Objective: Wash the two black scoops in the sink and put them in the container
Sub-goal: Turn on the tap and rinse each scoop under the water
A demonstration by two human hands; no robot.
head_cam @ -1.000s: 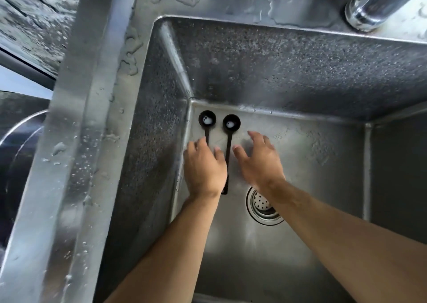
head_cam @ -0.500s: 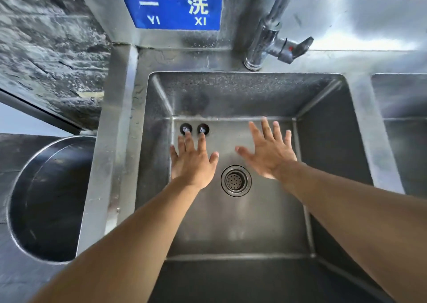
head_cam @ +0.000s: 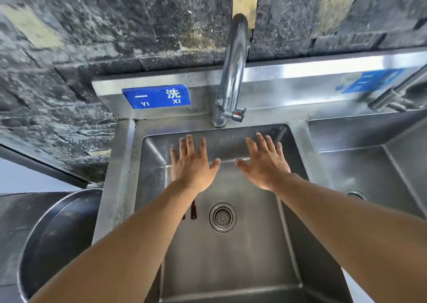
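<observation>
Two black scoops lie on the floor of the steel sink (head_cam: 261, 252), left of the drain. Only their handle ends (head_cam: 193, 210) show below my left forearm; the bowls are hidden under my left hand. My left hand (head_cam: 193, 164) hovers above them, flat, fingers spread, holding nothing. My right hand (head_cam: 263, 164) is spread the same way over the sink's right half, empty. A round metal container (head_cam: 46, 240) stands to the left of the sink, dark inside.
A curved tap (head_cam: 233, 72) with a lever rises behind the sink. The drain strainer (head_cam: 222, 217) sits mid-floor. A blue sign (head_cam: 157, 97) is on the backsplash. A second basin (head_cam: 374, 164) lies to the right. Dark stone wall behind.
The view has pulled up and back from the sink floor. Both hands have risen off the scoops and spread open; the scoops stay on the sink floor.
</observation>
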